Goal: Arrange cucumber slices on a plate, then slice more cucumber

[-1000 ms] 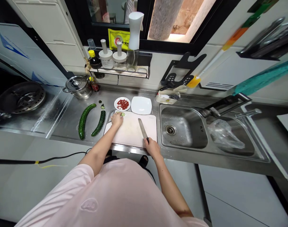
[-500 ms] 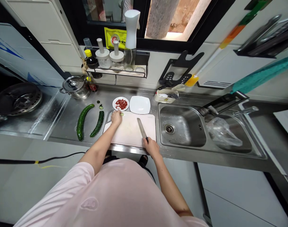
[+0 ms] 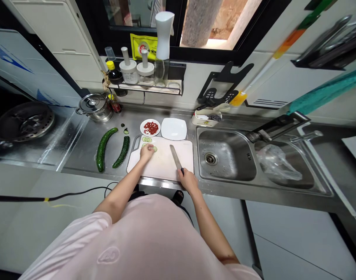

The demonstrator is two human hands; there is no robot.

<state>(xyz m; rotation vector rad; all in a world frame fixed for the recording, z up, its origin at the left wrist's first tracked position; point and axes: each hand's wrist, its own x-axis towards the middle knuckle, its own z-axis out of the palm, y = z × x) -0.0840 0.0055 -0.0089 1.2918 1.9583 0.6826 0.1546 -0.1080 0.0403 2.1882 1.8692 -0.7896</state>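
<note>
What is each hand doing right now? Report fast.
Left hand: closed, curled over round pale green cucumber slices; whether it grips one cannot be told.
Right hand: closed, holding a steel-bladed kitchen knife.

Home kitchen: steel counter (image 3: 78,155), double sink (image 3: 221,155), stove burner (image 3: 23,122), pot (image 3: 94,109), cutting board (image 3: 169,163), condiment shelf (image 3: 142,88).

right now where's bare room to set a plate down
Bare stainless counter lies left of the dark green cucumber, below the steel pot. The white plastic cutting board is free between the left hand and the steel knife. Crowded: the board's top edge, by the round chilli plate.
</note>
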